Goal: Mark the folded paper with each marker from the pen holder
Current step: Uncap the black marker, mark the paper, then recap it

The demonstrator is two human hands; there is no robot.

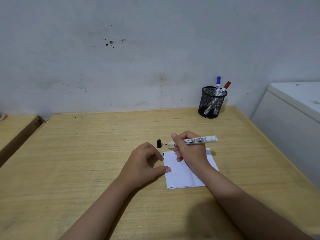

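Wooden desk (103,153) seen from above, set against a scuffed grey-white wall (121,58). Near the middle, a folded white sheet of paper (181,175) lying flat, with 1 short black stroke (163,154) at its far left corner. Right hand (189,149) above the far edge of the paper, clenched around a black whiteboard marker (195,140), uncapped, held nearly level with the bare tip pointing left and just past the paper's far left corner; tip apart from the sheet, though whether lifted clear of the desk cannot be told. Printed lettering readable along the white barrel, blunt end sticking out to the right of the knuckles. Black cap (159,143) standing alone on the desk just left of the tip, touching neither hand. Left hand (143,163) resting on the desk at the paper's left edge, loosely curled and grasping nothing, thumb tip pressed onto the near left side of the sheet, index fingertip close to the marked corner. Both forearms bare, reaching in from the bottom edge. At the far right corner of the desk, close to the wall, a black mesh pen holder (211,103) holding 2 capped markers: a blue marker (218,83) standing almost upright and a red marker (226,87) leaning right. To the right of the desk, a white cabinet (285,118); to the left, part of a second wooden surface (15,125).
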